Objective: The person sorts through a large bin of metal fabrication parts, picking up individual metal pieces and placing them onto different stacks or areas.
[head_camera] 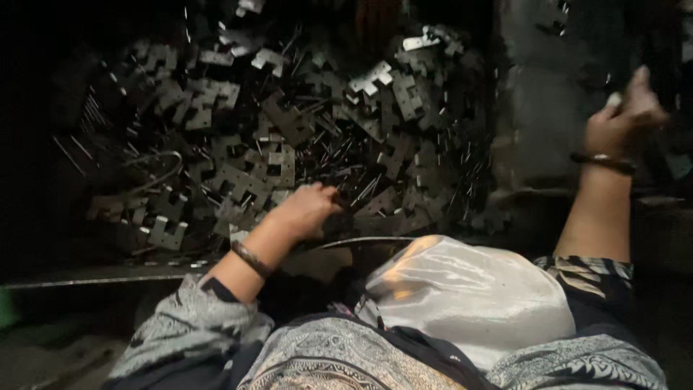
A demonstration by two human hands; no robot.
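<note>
nearest me a white cloth (469,289) covers the lap. my left hand (307,211) has its grip closed among the flat metal stampings (289,130) piled beyond; my right hand (624,115), raised off to the side, blurs, grip unclear.

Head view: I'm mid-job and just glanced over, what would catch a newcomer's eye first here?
First, the big dark heap of notched metal plates, mixed with thin rods, filling the upper middle. The left hand reaches into its near edge, while the right hand is raised at the far right, away from the pile. In front, low in the middle, sits a pale shiny bag over the person's lap.
</note>
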